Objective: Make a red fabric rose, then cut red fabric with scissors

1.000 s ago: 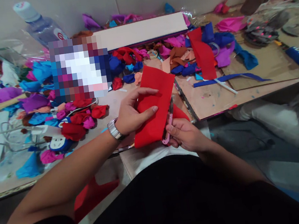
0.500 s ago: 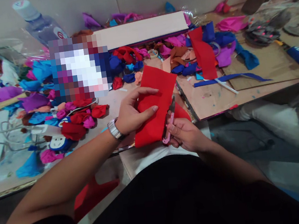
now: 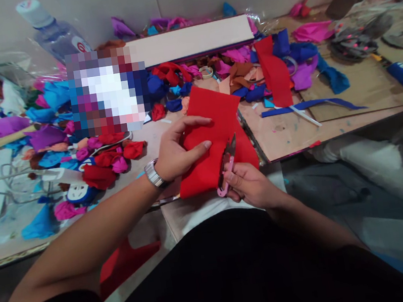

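In the head view, my left hand [image 3: 182,149] holds a red sheet [image 3: 209,112] of cloth or paper, its thumb lying across the top and some fingers hidden beneath. A wristwatch is on that wrist. My right hand [image 3: 249,182] grips a pair of scissors [image 3: 229,169] with pink handles. Their dark blades point up and away, over the red sheet near its right side. More red material shows to the right of the blades. Whether the blades are in the sheet at this moment, I cannot tell.
Crumpled colored pieces [image 3: 105,172] crowd the bench on the left and along the back. Behind them lies a long pale box [image 3: 189,41]. A bottle [image 3: 61,38] stands at the back left. Blue strip [image 3: 315,106], red strip [image 3: 276,73] and cardboard [image 3: 361,91] lie to the right.
The scissors' handles have shifted slightly left and the blades now lie over the red sheet. More red material shows right of the blades. My left hand has barely moved.
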`<state>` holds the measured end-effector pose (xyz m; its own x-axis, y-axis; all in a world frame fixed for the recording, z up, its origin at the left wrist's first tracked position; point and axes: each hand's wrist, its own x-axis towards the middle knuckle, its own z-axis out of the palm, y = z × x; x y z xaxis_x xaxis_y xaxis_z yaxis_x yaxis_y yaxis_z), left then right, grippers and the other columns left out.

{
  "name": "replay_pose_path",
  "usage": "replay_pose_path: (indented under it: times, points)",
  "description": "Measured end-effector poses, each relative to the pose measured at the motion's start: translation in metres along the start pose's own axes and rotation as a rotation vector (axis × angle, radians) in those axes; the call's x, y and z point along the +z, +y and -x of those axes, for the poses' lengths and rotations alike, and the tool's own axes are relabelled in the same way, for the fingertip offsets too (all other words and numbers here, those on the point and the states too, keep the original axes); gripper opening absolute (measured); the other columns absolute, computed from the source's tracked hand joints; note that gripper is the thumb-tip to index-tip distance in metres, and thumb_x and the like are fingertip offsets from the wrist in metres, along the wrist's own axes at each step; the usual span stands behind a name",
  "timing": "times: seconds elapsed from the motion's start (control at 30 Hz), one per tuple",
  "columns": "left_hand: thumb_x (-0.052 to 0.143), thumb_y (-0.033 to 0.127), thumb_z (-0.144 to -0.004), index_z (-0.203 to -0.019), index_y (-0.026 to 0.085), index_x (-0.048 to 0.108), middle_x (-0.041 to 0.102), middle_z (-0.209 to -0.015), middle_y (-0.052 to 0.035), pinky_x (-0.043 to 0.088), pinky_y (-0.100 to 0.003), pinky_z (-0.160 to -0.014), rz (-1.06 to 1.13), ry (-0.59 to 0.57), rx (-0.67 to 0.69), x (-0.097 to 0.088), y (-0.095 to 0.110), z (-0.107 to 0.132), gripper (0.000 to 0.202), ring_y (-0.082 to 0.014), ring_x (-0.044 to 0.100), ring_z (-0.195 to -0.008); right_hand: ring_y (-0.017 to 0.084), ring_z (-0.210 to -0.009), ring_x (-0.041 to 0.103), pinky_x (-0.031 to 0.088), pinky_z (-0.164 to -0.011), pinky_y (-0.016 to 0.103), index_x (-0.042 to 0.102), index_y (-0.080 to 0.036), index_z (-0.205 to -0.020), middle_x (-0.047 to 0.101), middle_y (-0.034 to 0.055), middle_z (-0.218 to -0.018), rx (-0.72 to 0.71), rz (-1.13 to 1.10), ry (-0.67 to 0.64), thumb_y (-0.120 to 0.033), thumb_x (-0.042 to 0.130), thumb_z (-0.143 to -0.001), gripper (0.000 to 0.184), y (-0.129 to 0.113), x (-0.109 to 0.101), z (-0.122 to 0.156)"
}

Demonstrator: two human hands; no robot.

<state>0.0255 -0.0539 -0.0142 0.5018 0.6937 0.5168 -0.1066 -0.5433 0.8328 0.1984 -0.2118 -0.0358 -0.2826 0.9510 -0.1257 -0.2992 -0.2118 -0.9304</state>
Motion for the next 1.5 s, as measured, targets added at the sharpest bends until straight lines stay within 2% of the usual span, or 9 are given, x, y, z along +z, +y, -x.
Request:
replay_pose_path:
  times: [0.43, 1.07, 1.5]
  points:
    - [0.092, 0.051, -0.081, -0.117, 0.021, 0.076, 0.081, -0.118, -0.0105, 0.063, -0.041, -0.106, 0.012, 0.000, 0.018, -0.0004, -0.0009, -0.0005, 0.049, -0.0251, 0.078, -0.113, 0.007, -0.049, 0.043, 0.029, -0.046, 0.021, 0.070, -0.014, -0.087, 0.055, -0.0036, -0.059, 0.024, 0.027, -0.014, -0.059, 0.063, -0.105, 0.049, 0.0020, 0.0002, 0.0018]
    - [0.091, 0.047, -0.084, -0.119, 0.022, 0.076, 0.082, -0.117, -0.0091, 0.064, -0.040, -0.104, -0.016, -0.020, 0.038, -0.0007, 0.0010, -0.0003, 0.045, -0.0243, 0.079, -0.111, 0.007, -0.048, 0.045, 0.030, -0.044, 0.020, 0.069, -0.015, -0.086, 0.058, -0.0029, -0.062, -0.008, -0.035, 0.005, -0.060, 0.067, -0.103, 0.048, 0.0021, -0.0008, -0.0015]
    - [0.092, 0.044, -0.083, -0.119, 0.021, 0.077, 0.081, -0.121, -0.0100, 0.062, -0.042, -0.109, -0.011, -0.052, 0.009, -0.0018, 0.0003, 0.0012, 0.046, -0.0255, 0.078, -0.114, 0.006, -0.045, 0.042, 0.028, -0.043, 0.020, 0.065, -0.016, -0.083, 0.056, -0.0046, -0.060, -0.012, -0.055, 0.032, -0.062, 0.069, -0.100, 0.049, -0.0027, -0.0005, -0.0049]
